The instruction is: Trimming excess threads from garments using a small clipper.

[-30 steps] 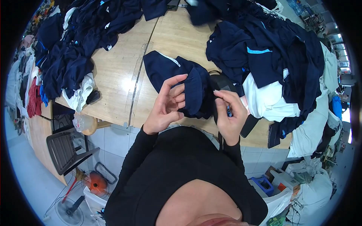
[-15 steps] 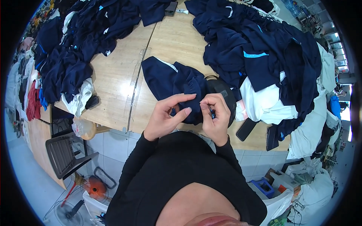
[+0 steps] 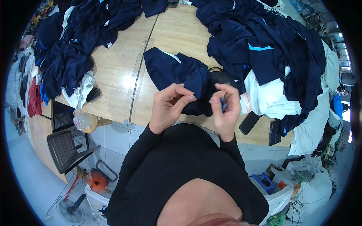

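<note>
In front of me lies a navy garment [image 3: 162, 69] with a white strip along one edge and a gathered band near my hands. My left hand [image 3: 166, 107] is closed over its near side, thumb and forefinger tips pressed together. Whatever they pinch is too small to make out. Just to the right, my right hand [image 3: 228, 115] is raised with curled fingers and holds a small blue and dark tool [image 3: 224, 104], mostly hidden in the palm. A black rounded thing [image 3: 221, 77] sits behind that hand, beside the garment.
Piles of navy garments [image 3: 68, 71] cover the table's left and right sides. White cloth [image 3: 266, 96], a black phone [image 3: 249, 123] and a dark flat piece [image 3: 275, 132] lie at the right. A chair [image 3: 68, 148] and fans [image 3: 98, 182] stand at the lower left.
My hands have moved apart, the right one going rightward with the small blue tool. My left thumb and forefinger, apart before, have closed together. The view has shifted slightly.
</note>
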Motion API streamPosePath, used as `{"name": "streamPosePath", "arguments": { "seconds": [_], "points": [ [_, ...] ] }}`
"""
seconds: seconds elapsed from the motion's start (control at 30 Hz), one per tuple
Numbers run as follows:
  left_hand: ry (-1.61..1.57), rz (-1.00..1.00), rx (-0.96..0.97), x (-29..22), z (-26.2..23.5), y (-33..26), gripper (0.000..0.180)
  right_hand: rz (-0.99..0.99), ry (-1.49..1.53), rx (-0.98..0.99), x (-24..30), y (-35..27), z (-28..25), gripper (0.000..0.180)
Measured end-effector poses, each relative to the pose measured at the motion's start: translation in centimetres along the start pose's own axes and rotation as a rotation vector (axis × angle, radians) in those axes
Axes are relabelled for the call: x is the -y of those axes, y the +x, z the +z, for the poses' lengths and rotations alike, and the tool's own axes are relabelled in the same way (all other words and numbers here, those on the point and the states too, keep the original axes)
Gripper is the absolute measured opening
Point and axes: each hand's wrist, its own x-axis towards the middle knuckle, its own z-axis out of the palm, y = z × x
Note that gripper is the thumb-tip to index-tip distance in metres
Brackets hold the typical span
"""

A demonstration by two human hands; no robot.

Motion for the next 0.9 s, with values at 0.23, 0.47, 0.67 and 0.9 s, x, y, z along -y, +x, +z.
{"name": "streamPosePath", "arguments": {
  "seconds": [0.23, 0.47, 0.67, 0.9],
  "points": [
    [-0.303, -0.114, -0.015, 0.2, 0.2, -0.4, 0.005, -0.033, -0.426, 0.082, 2.0, -0.5, -0.9, 0.032],
    [-0.101, -0.072, 0.048, 0.1, -0.2, -0.7, 0.008, -0.262, -0.713, 0.145, 2.5, 0.3, -0.4, 0.030],
    [-0.088, -0.089, 0.036, 0.2, -0.1, -0.8, 0.008, -0.209, -0.599, 0.106, 1.9, 0.1, -0.5, 0.031],
    [-0.099, -0.060, 0.114, 0.4, -0.4, -0.8, 0.007, -0.168, -0.455, 0.008, 1.4, 0.2, -0.3, 0.030]
  ]
}}
